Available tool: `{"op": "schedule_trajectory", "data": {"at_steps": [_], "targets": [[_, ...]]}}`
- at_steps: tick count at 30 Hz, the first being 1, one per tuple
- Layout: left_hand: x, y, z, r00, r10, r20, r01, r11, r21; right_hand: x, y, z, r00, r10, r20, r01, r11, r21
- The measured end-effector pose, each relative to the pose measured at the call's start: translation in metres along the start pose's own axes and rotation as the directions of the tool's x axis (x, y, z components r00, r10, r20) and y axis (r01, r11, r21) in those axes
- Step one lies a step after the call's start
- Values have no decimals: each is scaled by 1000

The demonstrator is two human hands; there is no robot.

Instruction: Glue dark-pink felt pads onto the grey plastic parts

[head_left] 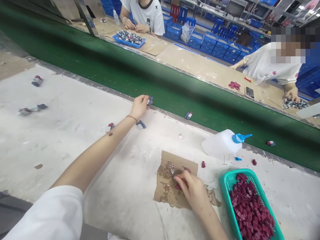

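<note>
Dark grey and white, a small block-like piece [150, 101] is pinched in the left hand [140, 106] at the near edge of the green conveyor belt [100, 71]. The right hand's [196, 191] thumb and forefinger nearly meet over wet-stained brown cardboard [175, 158], perhaps gripping something. Right of it sits a teal plastic basket [225, 200] of dark-red pieces [251, 210].
</note>
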State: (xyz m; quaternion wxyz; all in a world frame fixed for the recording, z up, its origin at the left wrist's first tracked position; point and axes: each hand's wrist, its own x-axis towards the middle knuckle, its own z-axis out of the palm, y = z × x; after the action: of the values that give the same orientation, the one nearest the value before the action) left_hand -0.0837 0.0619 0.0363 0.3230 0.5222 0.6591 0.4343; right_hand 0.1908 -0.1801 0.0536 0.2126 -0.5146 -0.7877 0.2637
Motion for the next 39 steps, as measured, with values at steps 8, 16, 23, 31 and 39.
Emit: {"op": "schedule_trajectory", "data": {"at_steps": [8, 16, 23, 31, 39], "targets": [[-115, 19, 5, 884, -106, 455, 311, 861, -403, 7, 1, -1, 995, -52, 81, 68, 976, -208], [-181, 23, 7, 727, -168, 666, 571, 686, -451, 8, 0, 2, 998, 13, 69, -14, 1000, 17], [-204, 19, 12, 629, -79, 773, 629, 636, -447, 6, 3, 0, 931, 362, -39, -284, 788, 546], [-220, 13, 12, 758, 99, 645, 157, 931, -328, 11, -2, 1, 912, 394, -113, -219, 700, 680], [-226, 7, 12, 653, 415, 634, -378, 904, -201, 6, -9, 5, 925, 320, -203, -110, 739, 664]]}}
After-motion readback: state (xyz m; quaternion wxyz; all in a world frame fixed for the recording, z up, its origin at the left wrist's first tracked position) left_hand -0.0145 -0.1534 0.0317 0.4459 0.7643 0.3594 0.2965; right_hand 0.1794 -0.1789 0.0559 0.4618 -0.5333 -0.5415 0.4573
